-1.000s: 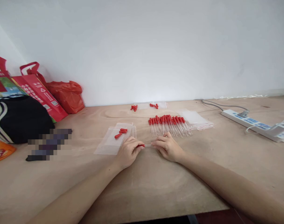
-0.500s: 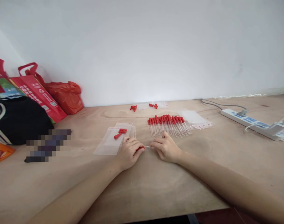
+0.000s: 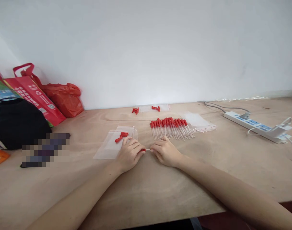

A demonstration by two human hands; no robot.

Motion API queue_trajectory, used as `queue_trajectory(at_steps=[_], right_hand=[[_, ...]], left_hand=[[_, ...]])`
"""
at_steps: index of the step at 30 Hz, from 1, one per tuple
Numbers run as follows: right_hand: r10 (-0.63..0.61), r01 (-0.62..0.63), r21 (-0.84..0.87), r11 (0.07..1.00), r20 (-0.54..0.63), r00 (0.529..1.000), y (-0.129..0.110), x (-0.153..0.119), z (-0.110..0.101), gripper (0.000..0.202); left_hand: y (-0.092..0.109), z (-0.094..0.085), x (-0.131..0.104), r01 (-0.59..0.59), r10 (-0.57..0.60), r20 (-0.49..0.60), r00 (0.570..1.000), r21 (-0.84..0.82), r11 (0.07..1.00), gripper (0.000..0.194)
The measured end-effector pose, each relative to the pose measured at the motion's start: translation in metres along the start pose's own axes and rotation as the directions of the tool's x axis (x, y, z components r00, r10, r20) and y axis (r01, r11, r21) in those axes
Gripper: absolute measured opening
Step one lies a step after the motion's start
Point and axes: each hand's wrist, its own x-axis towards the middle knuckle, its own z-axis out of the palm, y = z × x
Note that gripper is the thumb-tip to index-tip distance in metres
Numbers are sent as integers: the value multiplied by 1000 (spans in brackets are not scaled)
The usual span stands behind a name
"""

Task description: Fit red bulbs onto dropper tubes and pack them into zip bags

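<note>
Between my hands a dropper [image 3: 147,150] lies level, close above the wooden table. My left hand [image 3: 130,154] is closed around its red rubber bulb, of which only the tip shows. The clear tube is pinched by my right hand [image 3: 165,151], which hides its far end. Just beyond my left hand, several loose red bulbs [image 3: 122,136] rest on a clear plastic bag [image 3: 105,150]. Behind my right hand a row of red-topped droppers [image 3: 169,123] lies side by side, tubes toward me.
More red bulbs [image 3: 135,110] lie near the wall, some on another clear bag [image 3: 146,108]. Clear bags [image 3: 201,123] are stacked right of the droppers. A power strip [image 3: 256,126] with cords sits at right. At left stand a black bag [image 3: 18,124] and red bags [image 3: 64,99].
My hands have drawn slightly closer together, and less of the clear tube shows between them. The whole view has shifted a little; the other things lie as before.
</note>
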Motion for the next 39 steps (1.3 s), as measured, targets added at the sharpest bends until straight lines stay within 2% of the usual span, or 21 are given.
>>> queue_trajectory(at_steps=[5,8,10,12,15,17,19,22,26,29,34,39], right_hand=[[42,-38,-81,996,43,998,-4,2,-8,21],[197,-195,-40,980,61,978,1,8,-9,20],[363,-365,32,931,49,931,8,16,-6,21],[516,-517,91,851,33,856,16,28,-2,22],[632,-631,58,774,7,775,22,49,7,27],[653,-653,-16,757,7,757,22,63,13,28],[675,-672,-85,736,16,738,21,73,19,27],[703,-692,-154,706,30,711,21,83,27,25],[696,-676,-200,710,46,717,24,84,33,25],[692,-671,-208,712,43,721,25,83,33,25],[648,-638,-142,757,34,761,12,87,29,24],[668,-663,-84,744,138,732,-13,100,30,31]], left_hand=[[-6,-4,2,5,-4,-16,1000,51,999,17],[-18,-9,1,160,-150,-98,984,98,982,29],[-30,-13,-2,330,-308,-152,939,144,933,33],[-42,-17,-6,469,-447,-155,881,174,866,23],[-57,-20,-12,587,-577,-114,809,194,786,17],[-63,-21,-14,624,-620,-88,780,186,759,19],[-66,-21,-16,633,-633,-56,772,164,757,23],[-68,-20,-18,618,-622,-12,783,139,774,23],[-71,-18,-19,592,-597,28,802,103,800,15],[-72,-17,-19,615,-618,49,784,69,786,12],[-73,-16,-18,650,-650,70,757,25,759,9],[-71,-16,-18,648,-648,29,761,20,761,10]])
